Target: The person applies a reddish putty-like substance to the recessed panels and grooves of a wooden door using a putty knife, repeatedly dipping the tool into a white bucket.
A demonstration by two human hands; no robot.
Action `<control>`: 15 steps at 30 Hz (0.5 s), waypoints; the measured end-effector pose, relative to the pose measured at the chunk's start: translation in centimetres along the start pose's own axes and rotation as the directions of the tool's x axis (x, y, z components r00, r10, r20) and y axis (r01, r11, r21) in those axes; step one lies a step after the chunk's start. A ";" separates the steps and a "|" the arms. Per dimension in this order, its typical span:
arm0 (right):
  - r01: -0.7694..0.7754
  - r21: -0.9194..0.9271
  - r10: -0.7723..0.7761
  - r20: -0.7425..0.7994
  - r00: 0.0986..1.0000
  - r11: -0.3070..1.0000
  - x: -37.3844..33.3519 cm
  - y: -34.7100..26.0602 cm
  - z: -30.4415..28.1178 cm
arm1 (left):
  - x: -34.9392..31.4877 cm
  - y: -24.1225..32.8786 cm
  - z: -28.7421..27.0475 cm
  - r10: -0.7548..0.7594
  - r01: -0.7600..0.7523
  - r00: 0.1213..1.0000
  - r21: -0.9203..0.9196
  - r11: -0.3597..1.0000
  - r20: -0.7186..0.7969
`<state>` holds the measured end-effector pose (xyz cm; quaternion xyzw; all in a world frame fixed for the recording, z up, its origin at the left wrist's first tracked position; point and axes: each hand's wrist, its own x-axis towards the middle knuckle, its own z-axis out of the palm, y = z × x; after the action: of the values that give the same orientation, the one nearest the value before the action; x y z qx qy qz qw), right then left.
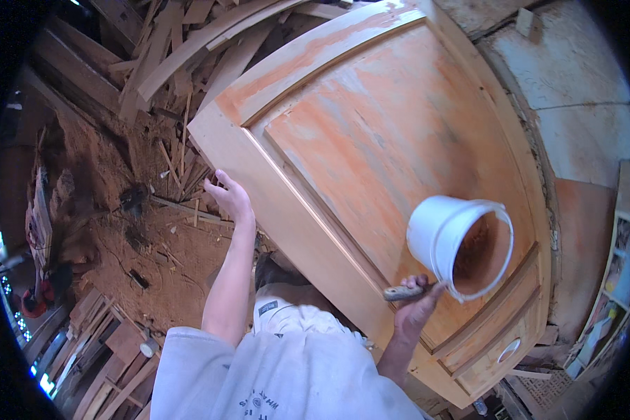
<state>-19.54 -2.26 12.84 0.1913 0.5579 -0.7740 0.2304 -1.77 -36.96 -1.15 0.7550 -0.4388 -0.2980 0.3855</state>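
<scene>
A large pale wooden panelled door [392,133], smeared with patches of orange-brown, lies before me. My left hand [232,199] is at its left edge with fingers apart and nothing in them; whether it presses on the edge I cannot tell. Over the door's lower right part, a white plastic bucket [430,231] tips with its mouth toward the right. Brownish residue [477,252] coats its inside. My right hand [414,311] is closed at the bucket's rim. Those same fingers hold a worn handle [401,293]; the tool's other end is hidden.
Wood offcuts [168,63] pile up beyond the door's left end. Sawdust covers the brown floor [168,280] to my left, with stacked boards [112,357] nearer. A small white oval item [509,350] lies on the door's near right end. Shelving [612,280] stands far right.
</scene>
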 end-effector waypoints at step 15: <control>0.512 -0.771 0.527 0.634 0.566 0.379 -2.9 -5.9 -10.3 | -8.9 -9.3 -16.6 0.300 -0.298 0.953 0.047 0.953 -0.047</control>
<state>-20.10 9.59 15.89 -0.3544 0.7062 -0.3090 0.5293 11.48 -20.70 0.70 0.6951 -0.5433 -0.2073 0.4228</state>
